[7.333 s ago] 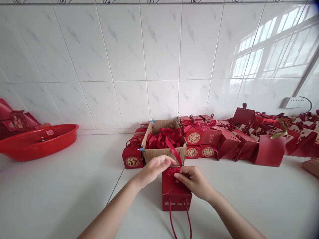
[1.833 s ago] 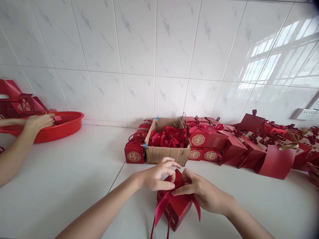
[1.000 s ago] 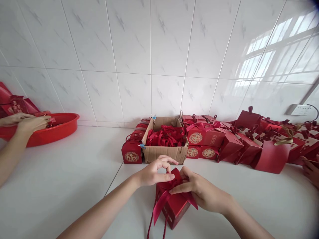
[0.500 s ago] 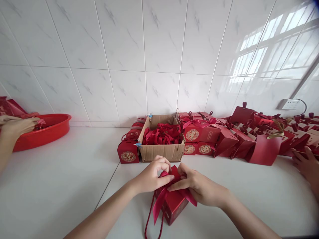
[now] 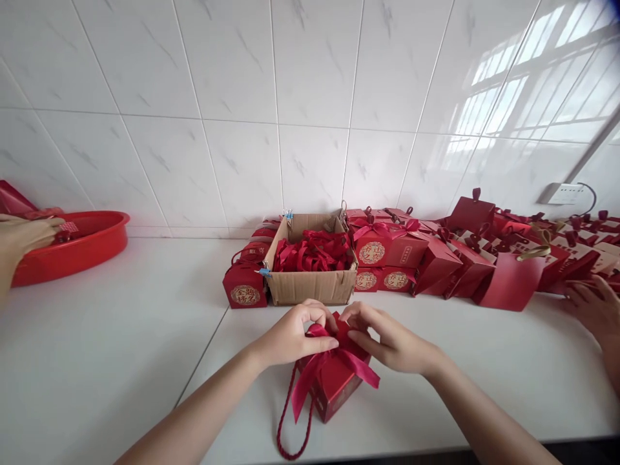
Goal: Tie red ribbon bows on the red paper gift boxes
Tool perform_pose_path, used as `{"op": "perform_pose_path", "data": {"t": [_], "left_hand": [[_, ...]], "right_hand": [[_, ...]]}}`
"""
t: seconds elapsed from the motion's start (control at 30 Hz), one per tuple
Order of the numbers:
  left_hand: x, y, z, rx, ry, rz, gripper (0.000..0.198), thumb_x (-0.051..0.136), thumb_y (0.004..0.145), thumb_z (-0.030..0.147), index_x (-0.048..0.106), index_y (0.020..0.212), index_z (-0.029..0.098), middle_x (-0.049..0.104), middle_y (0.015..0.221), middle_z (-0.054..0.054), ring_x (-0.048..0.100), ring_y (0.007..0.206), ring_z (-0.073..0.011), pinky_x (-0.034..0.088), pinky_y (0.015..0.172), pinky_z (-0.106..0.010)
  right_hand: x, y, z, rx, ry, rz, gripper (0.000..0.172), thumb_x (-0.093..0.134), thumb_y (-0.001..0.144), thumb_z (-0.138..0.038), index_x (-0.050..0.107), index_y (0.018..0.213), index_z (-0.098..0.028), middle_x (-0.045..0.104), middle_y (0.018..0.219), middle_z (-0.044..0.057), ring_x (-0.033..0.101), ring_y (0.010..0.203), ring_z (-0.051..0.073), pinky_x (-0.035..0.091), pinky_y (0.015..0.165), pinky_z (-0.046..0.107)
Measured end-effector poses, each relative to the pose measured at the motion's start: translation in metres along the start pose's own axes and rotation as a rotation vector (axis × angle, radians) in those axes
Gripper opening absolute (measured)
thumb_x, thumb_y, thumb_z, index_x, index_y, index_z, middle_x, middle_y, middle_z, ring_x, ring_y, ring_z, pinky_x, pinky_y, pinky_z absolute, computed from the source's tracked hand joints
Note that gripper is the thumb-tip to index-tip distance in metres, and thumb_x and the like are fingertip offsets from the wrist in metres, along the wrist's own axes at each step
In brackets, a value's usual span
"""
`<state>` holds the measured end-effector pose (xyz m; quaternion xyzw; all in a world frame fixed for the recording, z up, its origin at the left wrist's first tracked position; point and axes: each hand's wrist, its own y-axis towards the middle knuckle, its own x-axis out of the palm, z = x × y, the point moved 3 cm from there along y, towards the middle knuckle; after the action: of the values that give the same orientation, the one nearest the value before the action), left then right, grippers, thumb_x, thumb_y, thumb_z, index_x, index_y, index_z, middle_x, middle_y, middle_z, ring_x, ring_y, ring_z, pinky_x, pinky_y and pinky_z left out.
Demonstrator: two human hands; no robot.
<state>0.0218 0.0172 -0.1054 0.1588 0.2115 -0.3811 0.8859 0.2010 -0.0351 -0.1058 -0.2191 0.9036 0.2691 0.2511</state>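
A small red gift box (image 5: 334, 391) sits on the white table in front of me, with a shiny red ribbon (image 5: 359, 367) tied over its top. A twisted red cord handle (image 5: 287, 454) loops down at its left side. My left hand (image 5: 295, 332) pinches the ribbon at the bow, thumb laid across the knot. At the box's far right edge is my right hand (image 5: 394, 339), its fingers curved and the thumb and forefinger tips apart, with no ribbon visible between them. Two ribbon tails hang loose over the box's near side.
Behind the gift box stands a cardboard box (image 5: 310, 287) full of red ribbons (image 5: 314, 250). Red boxes (image 5: 245, 290) line its left; many more (image 5: 390, 248) stretch right along the wall. Other people's hands (image 5: 29, 232) (image 5: 593, 310) show at both sides, the left one over a red basin (image 5: 77, 252).
My right hand has let go of the ribbon by the knot and moved up and back, its fingers parting. My left hand stays on the bow. The view has shifted slightly.
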Motion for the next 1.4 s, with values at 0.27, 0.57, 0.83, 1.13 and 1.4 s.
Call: {"op": "perform_pose_path", "data": {"t": [0.27, 0.57, 0.83, 1.13, 1.4], "left_hand": [[0.001, -0.004, -0.004, -0.05, -0.031, 0.02, 0.043, 0.079, 0.066, 0.033, 0.038, 0.063, 0.018, 0.055, 0.106, -0.006, 0.056, 0.1, -0.0214, 0.041, 0.092, -0.034], [0.007, -0.007, 0.002, 0.04, -0.042, 0.09, 0.037, 0.06, 0.083, 0.032, 0.033, 0.06, 0.02, 0.064, 0.087, -0.006, 0.055, 0.096, -0.0207, 0.043, 0.084, -0.031], [0.012, -0.007, 0.0, 0.037, -0.037, 0.176, 0.039, 0.064, 0.078, 0.025, 0.033, 0.055, 0.02, 0.068, 0.079, -0.005, 0.057, 0.099, -0.0215, 0.043, 0.084, -0.031], [0.01, -0.008, -0.007, 0.012, -0.056, 0.187, 0.029, 0.07, 0.074, 0.026, 0.049, 0.055, 0.019, 0.068, 0.08, -0.006, 0.056, 0.104, -0.0232, 0.044, 0.085, -0.031], [0.004, -0.01, -0.009, -0.046, -0.057, 0.164, 0.018, 0.076, 0.069, 0.032, 0.066, 0.071, 0.018, 0.066, 0.098, -0.007, 0.057, 0.107, -0.0242, 0.043, 0.089, -0.032]], "right_hand": [[0.0, 0.009, 0.005, 0.014, 0.099, -0.019, 0.01, 0.045, 0.094, -0.017, 0.051, 0.102, -0.02, 0.051, 0.076, -0.002, 0.041, 0.063, 0.01, 0.036, 0.058, 0.023], [0.008, 0.007, 0.029, 0.073, 0.512, 0.079, 0.01, 0.058, 0.091, -0.026, 0.053, 0.098, -0.02, 0.048, 0.075, -0.003, 0.04, 0.065, 0.008, 0.032, 0.058, 0.022], [0.014, 0.003, 0.034, 0.085, 0.671, 0.124, 0.008, 0.061, 0.09, -0.024, 0.055, 0.093, -0.02, 0.048, 0.073, -0.003, 0.038, 0.062, 0.007, 0.03, 0.055, 0.021], [0.004, -0.008, 0.038, 0.089, 0.577, 0.127, 0.006, 0.059, 0.091, -0.023, 0.054, 0.092, -0.021, 0.047, 0.076, -0.003, 0.041, 0.064, 0.008, 0.036, 0.058, 0.022], [-0.001, -0.012, 0.037, 0.088, 0.378, 0.167, 0.005, 0.057, 0.092, -0.025, 0.054, 0.093, -0.022, 0.049, 0.079, 0.0, 0.046, 0.068, 0.011, 0.04, 0.062, 0.025]]}}
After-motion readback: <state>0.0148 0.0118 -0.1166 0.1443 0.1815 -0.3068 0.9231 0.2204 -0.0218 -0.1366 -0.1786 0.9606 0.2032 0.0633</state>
